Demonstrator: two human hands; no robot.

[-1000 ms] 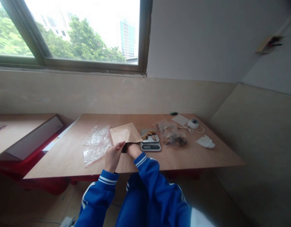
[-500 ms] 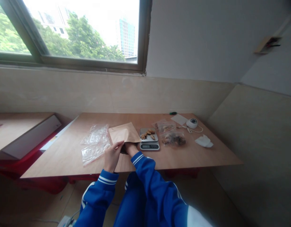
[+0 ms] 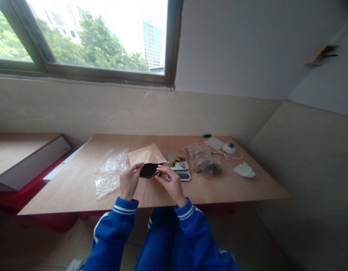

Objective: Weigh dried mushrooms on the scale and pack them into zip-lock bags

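Note:
A brown paper bag (image 3: 148, 153) lies on the table, its mouth held wide toward me so the dark inside shows. My left hand (image 3: 130, 181) pinches the left edge of the mouth. At the right edge, my right hand (image 3: 171, 183) grips the rim between thumb and fingers. Just right of the bag stands a small digital scale (image 3: 185, 175), partly covered by my right hand. Several brown dried pieces (image 3: 177, 161) rest on its plate; their exact kind is unclear.
Clear plastic zip bags (image 3: 110, 171) lie left of the paper bag. Right of the scale are filled zip bags (image 3: 208, 165), a white round device with a cable (image 3: 229, 147), a crumpled white tissue (image 3: 244, 169), a white sheet (image 3: 214, 143) and a green-handled tool (image 3: 207, 136).
My right hand has come out of the paper bag and now grips the right side of its mouth. The opening has spread wider. The pieces on the scale stay put.

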